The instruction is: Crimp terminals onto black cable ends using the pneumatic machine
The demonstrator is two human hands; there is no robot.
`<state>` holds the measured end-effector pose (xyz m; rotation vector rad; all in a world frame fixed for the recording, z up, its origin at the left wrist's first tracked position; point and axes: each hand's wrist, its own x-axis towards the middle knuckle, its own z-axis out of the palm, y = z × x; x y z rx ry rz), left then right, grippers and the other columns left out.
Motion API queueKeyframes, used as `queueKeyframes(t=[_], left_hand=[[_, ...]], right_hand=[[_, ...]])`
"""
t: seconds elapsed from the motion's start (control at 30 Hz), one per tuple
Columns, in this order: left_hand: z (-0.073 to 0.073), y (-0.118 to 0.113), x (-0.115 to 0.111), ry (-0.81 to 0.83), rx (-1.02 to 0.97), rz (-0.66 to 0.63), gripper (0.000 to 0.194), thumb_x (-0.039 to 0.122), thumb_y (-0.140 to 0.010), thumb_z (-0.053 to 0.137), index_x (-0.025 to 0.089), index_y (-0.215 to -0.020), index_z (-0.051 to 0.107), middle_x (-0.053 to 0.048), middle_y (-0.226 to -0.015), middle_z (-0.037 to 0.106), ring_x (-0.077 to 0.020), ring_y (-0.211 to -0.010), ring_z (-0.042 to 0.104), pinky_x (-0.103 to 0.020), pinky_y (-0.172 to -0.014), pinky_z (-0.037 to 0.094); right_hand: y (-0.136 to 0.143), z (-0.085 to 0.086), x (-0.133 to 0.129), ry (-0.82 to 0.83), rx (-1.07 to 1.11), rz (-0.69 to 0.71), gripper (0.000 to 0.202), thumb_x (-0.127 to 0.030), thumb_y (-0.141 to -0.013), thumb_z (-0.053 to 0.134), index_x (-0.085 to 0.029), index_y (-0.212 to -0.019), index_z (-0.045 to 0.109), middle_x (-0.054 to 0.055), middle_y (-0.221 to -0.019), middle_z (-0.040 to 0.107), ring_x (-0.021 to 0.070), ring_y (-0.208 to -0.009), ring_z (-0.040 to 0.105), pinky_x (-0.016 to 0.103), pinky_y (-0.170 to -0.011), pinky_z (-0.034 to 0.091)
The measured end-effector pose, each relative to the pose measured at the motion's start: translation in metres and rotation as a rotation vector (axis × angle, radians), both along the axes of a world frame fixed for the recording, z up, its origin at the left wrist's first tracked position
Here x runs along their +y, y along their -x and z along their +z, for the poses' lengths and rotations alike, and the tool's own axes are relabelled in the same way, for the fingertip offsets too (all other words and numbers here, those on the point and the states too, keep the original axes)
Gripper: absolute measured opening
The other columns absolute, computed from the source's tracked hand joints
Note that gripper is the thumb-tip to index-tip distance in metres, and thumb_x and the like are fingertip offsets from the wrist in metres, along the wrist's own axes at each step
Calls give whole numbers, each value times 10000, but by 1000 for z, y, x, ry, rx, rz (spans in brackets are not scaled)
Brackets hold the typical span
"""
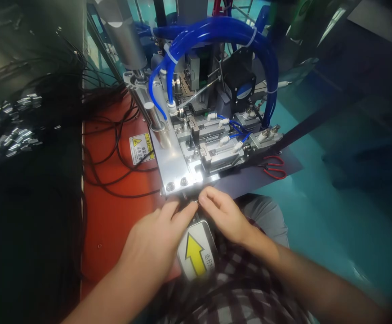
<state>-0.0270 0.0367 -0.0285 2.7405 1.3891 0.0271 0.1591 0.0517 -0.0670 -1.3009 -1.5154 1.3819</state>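
Both my hands meet at the front edge of a metal machine fixture. My left hand comes in from the left, its fingers bent down under the fixture's edge and its thumb reaching toward the right hand. My right hand is closed, thumb and forefinger pressed together beside the left thumb tip. A tiny shiny bit shows between the fingertips, too small to name. Just below the hands lies a white plate with a yellow arrow. The left fingertips are hidden.
Blue air hoses arch over the fixture. Black cables trail across the orange surface on the left, near a warning label. Red-handled scissors lie at the right. Bundled wires with shiny ends sit far left.
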Motion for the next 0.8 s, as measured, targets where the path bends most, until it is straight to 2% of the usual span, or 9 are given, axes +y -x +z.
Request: queueKeyframes(t=[0.1, 0.2, 0.3, 0.37, 0.5, 0.67, 0.8], left_hand=[[-2, 0, 0, -20, -4, -4, 525, 39, -788, 449, 218, -1271, 556, -65, -923, 587, -191, -620, 616, -270, -462, 431], [-10, 4, -1, -21, -53, 10, 505, 64, -826, 426, 237, -1285, 545, -64, -943, 591, -196, -672, 623, -270, -496, 447], [-19, 9, -3, -48, -183, 36, 458, 93, -885, 374, 269, -1264, 561, -54, -957, 603, -183, -730, 625, -256, -550, 471], [-22, 11, -3, -55, -283, 49, 405, 112, -921, 347, 248, -1217, 587, -54, -993, 622, -171, -772, 628, -249, -604, 493], [-17, 13, -1, -46, -365, 33, 335, 135, -944, 354, 185, -1119, 636, -56, -964, 649, -165, -784, 636, -243, -646, 522], [-7, 10, 2, -77, -283, -10, 337, 127, -931, 378, 150, -1092, 673, -84, -906, 643, -182, -728, 644, -244, -539, 512], [-6, 11, 0, -138, -253, 5, 371, 123, -928, 350, 164, -1101, 676, -97, -915, 620, -184, -679, 619, -242, -460, 465]], right_hand=[[2, 1, 0, -28, -60, -18, 252, -283, -951, 429, -210, -710, 417, -49, -658, 397, 124, -609, 382, 261, -590, 330], [4, 0, -1, -46, -70, -36, 255, -274, -955, 409, -213, -707, 402, -49, -657, 400, 125, -606, 383, 264, -587, 325], [4, -3, -1, -38, -36, -27, 248, -283, -952, 420, -211, -714, 411, -47, -669, 406, 125, -614, 390, 263, -589, 330], [3, -5, -1, -28, -14, -29, 251, -297, -953, 426, -210, -718, 418, -45, -672, 408, 125, -620, 393, 261, -592, 334], [2, -4, -1, -1, 15, -33, 266, -323, -950, 431, -210, -710, 421, -47, -655, 398, 126, -616, 387, 257, -581, 329], [5, 2, -2, 88, -13, -51, 278, -368, -900, 503, -211, -685, 422, -59, -627, 380, 117, -576, 362, 258, -554, 314], [11, 5, -2, 175, -41, -110, 260, -333, -832, 563, -217, -669, 396, -77, -602, 367, 107, -544, 344, 257, -537, 303]])
